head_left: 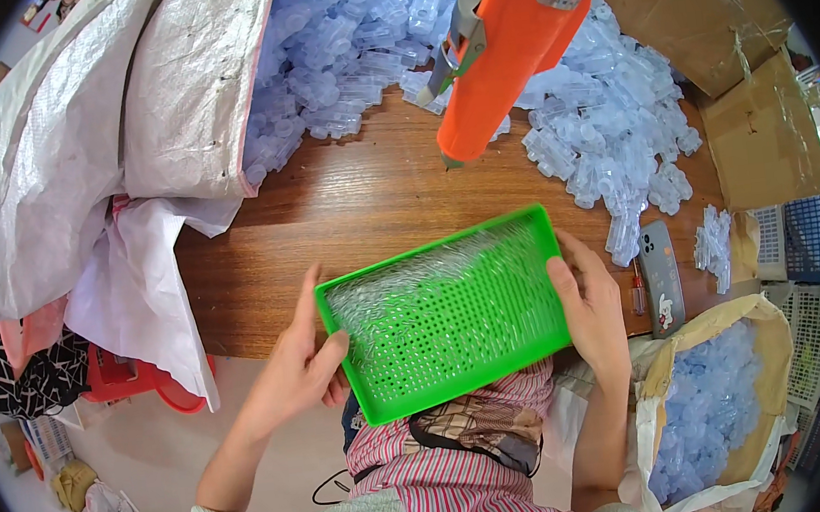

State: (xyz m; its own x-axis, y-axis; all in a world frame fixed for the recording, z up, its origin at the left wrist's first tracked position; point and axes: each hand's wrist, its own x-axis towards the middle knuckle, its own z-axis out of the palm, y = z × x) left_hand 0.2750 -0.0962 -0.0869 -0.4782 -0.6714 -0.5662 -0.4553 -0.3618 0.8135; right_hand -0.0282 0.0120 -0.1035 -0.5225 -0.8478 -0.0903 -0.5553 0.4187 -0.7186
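A shallow green plastic basket [471,380] with a perforated bottom is held level over the table's front edge and my lap. Thin, shiny metal pins [389,293] lie loose inside it, heaped thickest along the far side and the left end. My left hand [297,366] grips the basket's left end, thumb at the rim and fingers partly hidden behind the wall. On the opposite end, my right hand [588,308] is closed round the rim with its thumb on top. Beyond the basket hangs an orange electric screwdriver [500,60], tip pointing down.
Clear plastic parts [351,54] are heaped across the back of the wooden table [328,224]. White woven sacks [187,90] cover its left side. At right lie a phone [662,276] and a small screwdriver [639,293], near an open bag [777,329] of clear parts and cardboard [764,143].
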